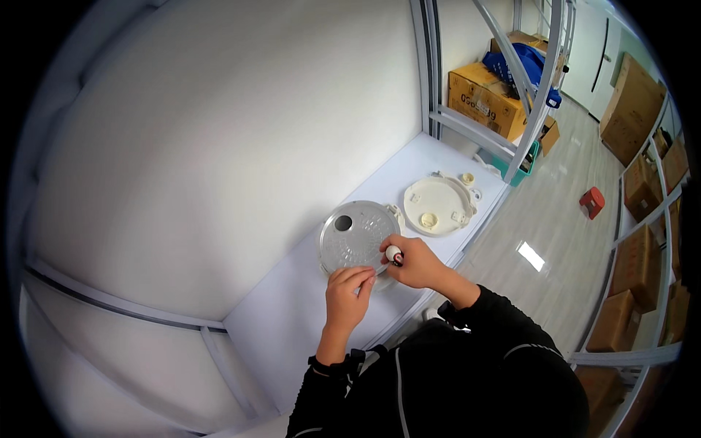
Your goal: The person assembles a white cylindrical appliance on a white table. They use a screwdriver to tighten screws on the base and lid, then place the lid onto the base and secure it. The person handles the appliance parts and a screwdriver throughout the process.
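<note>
A round silver metal lid (358, 237) with a dark round hole (342, 223) lies on the white tabletop. At its near right edge, my right hand (412, 261) is closed round a screwdriver (394, 255) with a white rounded handle end and red and black parts. The tool's tip is hidden beneath the hand. My left hand (347, 296) grips the lid's near rim, fingers bent over it and fingertips close to the screwdriver. Beyond my right hand rests a round cream plastic cover (437, 201) with small fittings inside.
A small cream cap (467, 178) and a white ring (477, 195) lie by the cover. Metal frame posts (429, 73) rise from the table's far end. Past them are a yellow carton (482, 98) and a teal bin (522, 171). A red stool (592, 202) stands on the floor; boxed shelves line the right.
</note>
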A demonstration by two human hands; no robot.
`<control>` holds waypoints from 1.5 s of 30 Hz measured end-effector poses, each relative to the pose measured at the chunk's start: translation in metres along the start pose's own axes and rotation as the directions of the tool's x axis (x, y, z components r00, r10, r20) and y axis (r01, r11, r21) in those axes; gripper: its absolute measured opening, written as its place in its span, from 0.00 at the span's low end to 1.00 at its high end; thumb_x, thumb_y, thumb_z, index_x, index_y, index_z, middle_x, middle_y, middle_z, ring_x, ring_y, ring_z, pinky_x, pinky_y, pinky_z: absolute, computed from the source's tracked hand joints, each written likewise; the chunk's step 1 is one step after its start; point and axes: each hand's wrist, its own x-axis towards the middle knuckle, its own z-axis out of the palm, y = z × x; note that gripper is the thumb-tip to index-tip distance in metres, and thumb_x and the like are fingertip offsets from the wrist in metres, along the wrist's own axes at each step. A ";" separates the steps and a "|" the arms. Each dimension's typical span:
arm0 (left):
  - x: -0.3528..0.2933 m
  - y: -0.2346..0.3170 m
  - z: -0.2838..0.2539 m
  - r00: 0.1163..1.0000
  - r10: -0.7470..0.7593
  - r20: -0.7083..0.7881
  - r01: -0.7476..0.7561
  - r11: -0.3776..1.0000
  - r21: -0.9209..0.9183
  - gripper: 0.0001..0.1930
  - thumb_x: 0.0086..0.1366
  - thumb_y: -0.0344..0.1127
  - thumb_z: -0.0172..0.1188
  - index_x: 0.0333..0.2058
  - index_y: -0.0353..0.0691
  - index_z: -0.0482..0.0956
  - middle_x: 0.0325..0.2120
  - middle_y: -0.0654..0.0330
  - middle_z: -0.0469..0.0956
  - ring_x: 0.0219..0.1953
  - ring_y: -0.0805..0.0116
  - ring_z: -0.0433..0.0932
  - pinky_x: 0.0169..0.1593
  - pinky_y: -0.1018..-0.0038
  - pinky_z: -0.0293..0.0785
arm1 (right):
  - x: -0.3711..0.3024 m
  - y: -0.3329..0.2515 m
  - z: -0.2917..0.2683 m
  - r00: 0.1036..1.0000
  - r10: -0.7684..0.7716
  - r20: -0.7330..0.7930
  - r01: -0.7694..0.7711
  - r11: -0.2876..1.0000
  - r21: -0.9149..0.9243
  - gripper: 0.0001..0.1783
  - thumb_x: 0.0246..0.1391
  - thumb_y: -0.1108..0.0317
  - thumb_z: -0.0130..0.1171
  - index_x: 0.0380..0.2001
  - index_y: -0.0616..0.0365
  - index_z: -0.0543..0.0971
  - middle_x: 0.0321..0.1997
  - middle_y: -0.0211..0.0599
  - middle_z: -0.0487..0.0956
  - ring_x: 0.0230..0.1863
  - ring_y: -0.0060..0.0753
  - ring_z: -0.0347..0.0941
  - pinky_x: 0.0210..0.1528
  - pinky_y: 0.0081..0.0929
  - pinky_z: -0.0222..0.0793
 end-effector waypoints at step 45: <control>-0.018 -0.013 0.019 0.982 0.022 -0.188 -0.028 0.999 -0.027 0.08 0.61 0.26 0.75 0.39 0.34 0.89 0.44 0.56 0.89 0.46 0.53 0.85 0.52 0.61 0.81 | -0.013 -0.066 -0.026 0.901 -0.395 -0.178 0.425 0.885 0.191 0.24 0.65 0.70 0.74 0.54 0.59 0.69 0.47 0.43 0.84 0.44 0.30 0.83 0.48 0.30 0.78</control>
